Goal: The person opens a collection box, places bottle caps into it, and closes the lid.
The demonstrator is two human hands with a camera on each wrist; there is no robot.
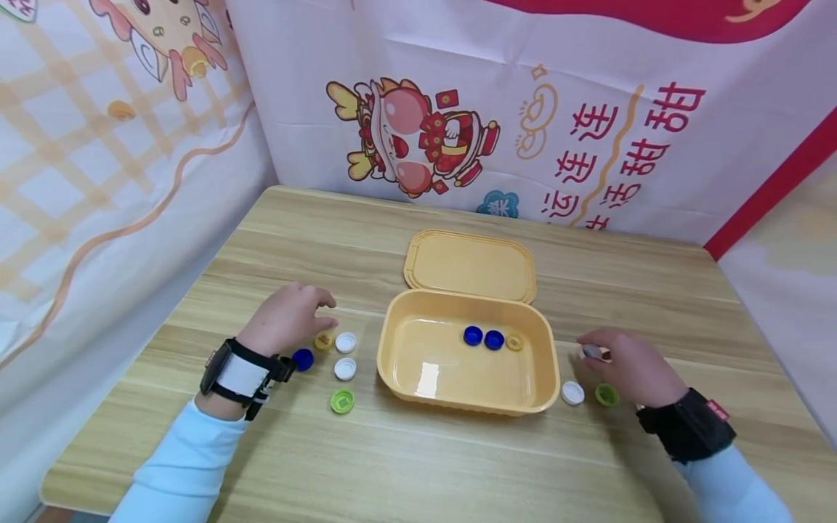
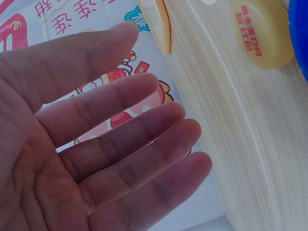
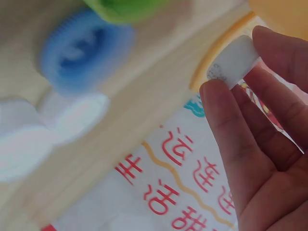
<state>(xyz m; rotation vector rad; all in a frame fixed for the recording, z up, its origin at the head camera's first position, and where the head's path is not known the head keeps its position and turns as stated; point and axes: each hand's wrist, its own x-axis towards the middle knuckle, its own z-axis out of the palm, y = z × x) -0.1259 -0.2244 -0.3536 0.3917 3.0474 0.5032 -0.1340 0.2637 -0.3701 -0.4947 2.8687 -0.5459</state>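
Observation:
My right hand (image 1: 637, 367) pinches a white bottle cap (image 3: 234, 61) between thumb and index finger, just right of the yellow plastic box (image 1: 418, 367). Two blue caps (image 1: 484, 338) and a yellow cap (image 1: 514, 342) lie inside that box. On the left, my left hand (image 1: 288, 312) is held over the table with relaxed fingers and nothing in it. Near it lie a yellow cap (image 1: 323, 340), a blue cap (image 1: 303, 359), two white caps (image 1: 345, 369) and a green cap (image 1: 342, 401).
A flat yellow lid (image 1: 469, 265) lies behind the box. Below the right hand are a white cap (image 1: 572, 393) and a green cap (image 1: 607, 394); the right wrist view also shows a blurred blue cap (image 3: 86, 53) and white ones. Printed cloth (image 1: 294, 58) hangs behind the table.

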